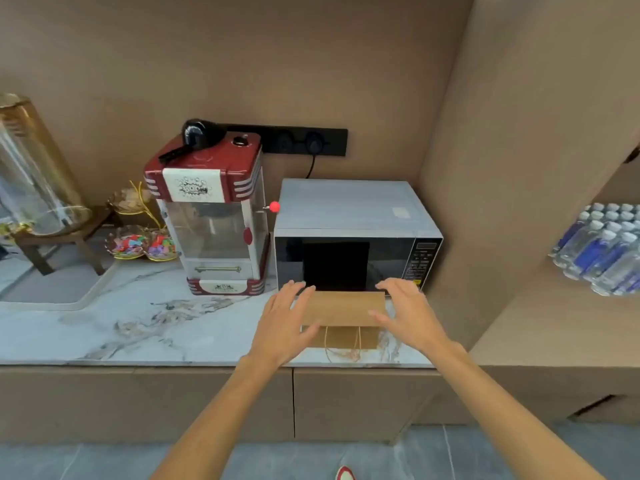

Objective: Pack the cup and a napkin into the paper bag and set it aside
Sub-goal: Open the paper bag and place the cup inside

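A flat, folded brown paper bag (346, 311) lies on the marble counter (138, 327) in front of the microwave, its string handles pointing toward the counter's front edge. My left hand (282, 320) hovers at the bag's left side with fingers spread. At the bag's right side, my right hand (405, 311) is likewise spread, thumb over the bag's right part. Neither hand grips anything. No cup or napkin is in view.
A silver microwave (353, 233) stands right behind the bag. A red popcorn machine (214, 216) is to its left, with bowls of coloured sweets (138, 244) and a glass dispenser (31, 174) farther left. Water bottles (602, 251) sit on a shelf at right.
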